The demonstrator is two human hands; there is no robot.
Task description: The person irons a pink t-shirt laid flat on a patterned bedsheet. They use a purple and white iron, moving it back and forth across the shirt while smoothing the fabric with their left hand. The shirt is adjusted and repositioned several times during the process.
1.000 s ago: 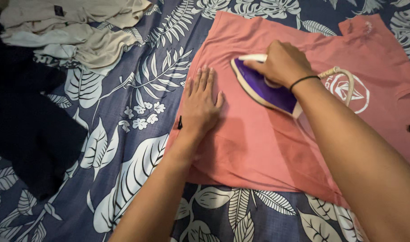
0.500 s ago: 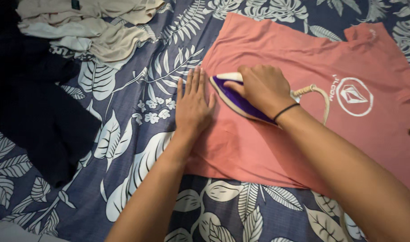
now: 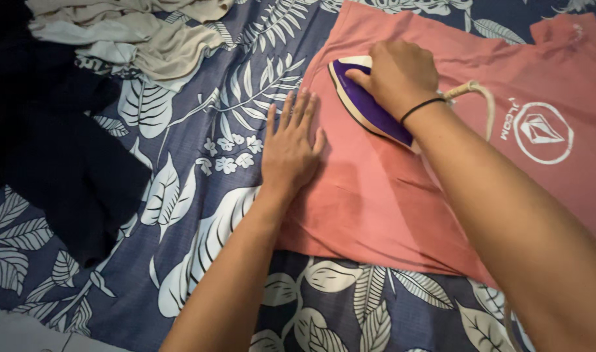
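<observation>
Gripping purple iron [image 3: 369, 107] on pink T-shirt [image 3: 389, 195]: right hand [image 3: 397, 75], closed round handle; left hand [image 3: 290, 148] open, flat on shirt's edge; leaf-print bedsheet [image 3: 200, 215] beneath

purple-and-white iron [image 3: 366, 104] rests flat on the spread salmon t-shirt [image 3: 389, 189], near its left edge

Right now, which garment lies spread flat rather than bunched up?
The pink T-shirt, under the left hand and iron. The beige clothes and dark garment lie crumpled.
</observation>
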